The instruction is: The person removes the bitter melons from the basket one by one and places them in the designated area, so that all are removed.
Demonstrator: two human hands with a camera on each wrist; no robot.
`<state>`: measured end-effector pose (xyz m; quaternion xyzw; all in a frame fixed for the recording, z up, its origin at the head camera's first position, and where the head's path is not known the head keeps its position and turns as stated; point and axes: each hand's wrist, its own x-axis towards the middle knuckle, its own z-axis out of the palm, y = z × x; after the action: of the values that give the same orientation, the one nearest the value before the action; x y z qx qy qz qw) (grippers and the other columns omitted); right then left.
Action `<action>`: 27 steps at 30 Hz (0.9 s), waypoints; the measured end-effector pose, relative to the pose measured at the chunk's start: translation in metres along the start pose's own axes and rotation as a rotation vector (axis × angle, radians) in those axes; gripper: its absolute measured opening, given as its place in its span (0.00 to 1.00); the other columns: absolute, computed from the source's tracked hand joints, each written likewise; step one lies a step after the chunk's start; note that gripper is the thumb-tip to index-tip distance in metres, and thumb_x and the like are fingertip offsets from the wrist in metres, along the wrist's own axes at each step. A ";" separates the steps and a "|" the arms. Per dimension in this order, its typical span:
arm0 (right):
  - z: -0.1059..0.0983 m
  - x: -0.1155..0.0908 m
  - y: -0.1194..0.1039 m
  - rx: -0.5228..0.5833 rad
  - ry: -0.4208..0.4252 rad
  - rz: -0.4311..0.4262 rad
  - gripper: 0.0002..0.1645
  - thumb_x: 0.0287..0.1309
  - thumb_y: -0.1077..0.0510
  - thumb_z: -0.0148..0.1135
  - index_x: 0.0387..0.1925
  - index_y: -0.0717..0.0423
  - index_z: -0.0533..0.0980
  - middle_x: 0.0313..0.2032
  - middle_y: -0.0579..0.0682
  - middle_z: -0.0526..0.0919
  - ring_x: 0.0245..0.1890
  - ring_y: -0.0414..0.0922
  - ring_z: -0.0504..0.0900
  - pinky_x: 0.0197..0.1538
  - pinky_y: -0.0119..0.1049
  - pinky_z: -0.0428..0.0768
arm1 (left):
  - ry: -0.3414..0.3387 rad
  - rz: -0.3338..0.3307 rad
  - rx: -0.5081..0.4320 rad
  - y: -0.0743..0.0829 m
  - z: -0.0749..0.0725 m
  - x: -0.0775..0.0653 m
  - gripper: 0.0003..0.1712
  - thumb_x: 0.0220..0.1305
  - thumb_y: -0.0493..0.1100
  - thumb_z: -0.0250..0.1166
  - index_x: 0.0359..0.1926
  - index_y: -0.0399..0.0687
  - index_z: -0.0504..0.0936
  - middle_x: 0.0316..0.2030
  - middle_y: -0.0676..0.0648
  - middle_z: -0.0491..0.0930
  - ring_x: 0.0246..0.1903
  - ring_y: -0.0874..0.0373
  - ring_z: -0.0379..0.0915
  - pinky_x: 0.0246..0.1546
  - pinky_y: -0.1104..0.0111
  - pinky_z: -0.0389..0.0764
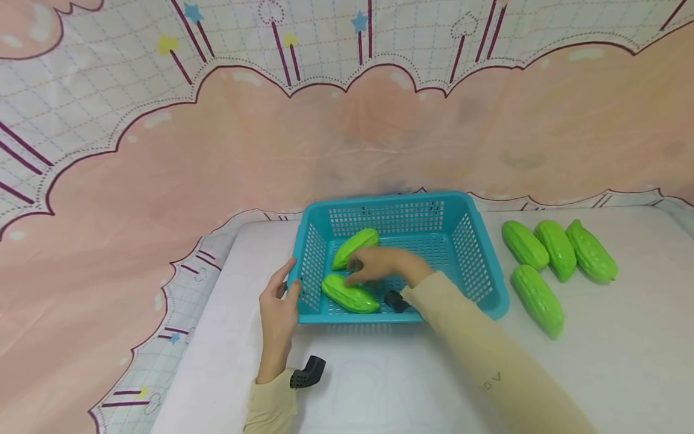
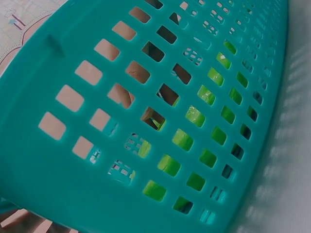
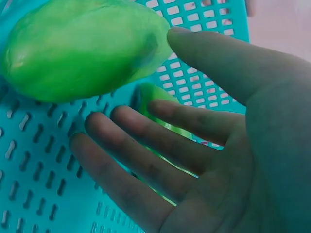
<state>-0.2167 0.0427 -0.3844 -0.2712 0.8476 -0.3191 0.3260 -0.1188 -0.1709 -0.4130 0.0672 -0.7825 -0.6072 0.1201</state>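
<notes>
My left hand [image 1: 279,310] holds the left rim of the teal plastic basket [image 1: 398,318]; part of its fingers shows at the lower left of the left wrist view. Inside the basket lie two bright green bitter melons with bumpy skin. My right hand [image 1: 379,265] is in the basket, over the gap between the rear bitter melon [image 1: 355,246] and the front bitter melon [image 1: 349,295]. In the right wrist view its fingers are spread, the thumb tip [image 3: 180,36] right at the end of a bitter melon [image 3: 87,53], with nothing enclosed in the palm.
Right of the basket, several more bitter melons [image 1: 558,250] lie on the white table [image 1: 379,380], one of them [image 1: 537,301] nearer the front. A patterned cloth [image 1: 347,144] hangs behind the basket. Dark wrist cameras [image 1: 309,372] are on both sleeves.
</notes>
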 end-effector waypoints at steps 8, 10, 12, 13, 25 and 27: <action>0.002 0.006 -0.001 -0.030 -0.059 0.008 0.33 0.66 0.47 0.62 0.63 0.65 0.69 0.59 0.59 0.77 0.43 0.45 0.83 0.45 0.34 0.83 | 0.008 0.006 0.000 -0.002 -0.001 0.001 0.25 0.72 0.35 0.53 0.67 0.50 0.74 0.70 0.46 0.67 0.66 0.49 0.67 0.64 0.50 0.70; 0.003 0.006 -0.001 -0.027 -0.071 0.019 0.33 0.66 0.48 0.62 0.64 0.64 0.69 0.59 0.59 0.77 0.43 0.45 0.84 0.45 0.34 0.83 | 0.006 0.000 0.003 -0.001 0.000 0.000 0.25 0.71 0.35 0.53 0.67 0.50 0.74 0.70 0.46 0.67 0.65 0.48 0.67 0.64 0.50 0.70; 0.003 0.006 -0.001 -0.015 -0.083 0.030 0.33 0.66 0.48 0.62 0.64 0.63 0.69 0.59 0.59 0.77 0.43 0.45 0.83 0.45 0.34 0.83 | 0.004 -0.002 0.004 -0.001 0.001 0.000 0.25 0.71 0.34 0.53 0.67 0.49 0.74 0.70 0.45 0.67 0.66 0.47 0.67 0.64 0.50 0.70; 0.004 0.006 -0.001 -0.010 -0.087 0.033 0.33 0.66 0.48 0.62 0.65 0.63 0.68 0.59 0.59 0.77 0.44 0.45 0.83 0.45 0.35 0.83 | 0.005 -0.001 0.005 -0.001 0.001 0.000 0.25 0.71 0.34 0.53 0.67 0.49 0.74 0.70 0.45 0.67 0.66 0.47 0.66 0.65 0.50 0.70; 0.003 0.008 -0.001 0.009 -0.105 0.014 0.33 0.65 0.49 0.63 0.66 0.63 0.68 0.55 0.59 0.80 0.39 0.44 0.84 0.44 0.35 0.83 | 0.008 0.014 -0.005 -0.003 0.001 0.001 0.25 0.71 0.35 0.53 0.67 0.49 0.74 0.70 0.45 0.67 0.66 0.48 0.67 0.65 0.51 0.70; 0.003 0.007 -0.002 0.000 -0.100 0.007 0.34 0.65 0.49 0.63 0.65 0.63 0.68 0.54 0.59 0.80 0.38 0.44 0.84 0.44 0.36 0.83 | 0.011 0.025 -0.006 -0.004 0.002 0.002 0.25 0.71 0.35 0.53 0.67 0.49 0.74 0.70 0.45 0.67 0.68 0.49 0.65 0.66 0.51 0.69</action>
<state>-0.2184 0.0356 -0.3873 -0.2839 0.8311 -0.3042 0.3690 -0.1216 -0.1710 -0.4168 0.0604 -0.7807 -0.6078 0.1322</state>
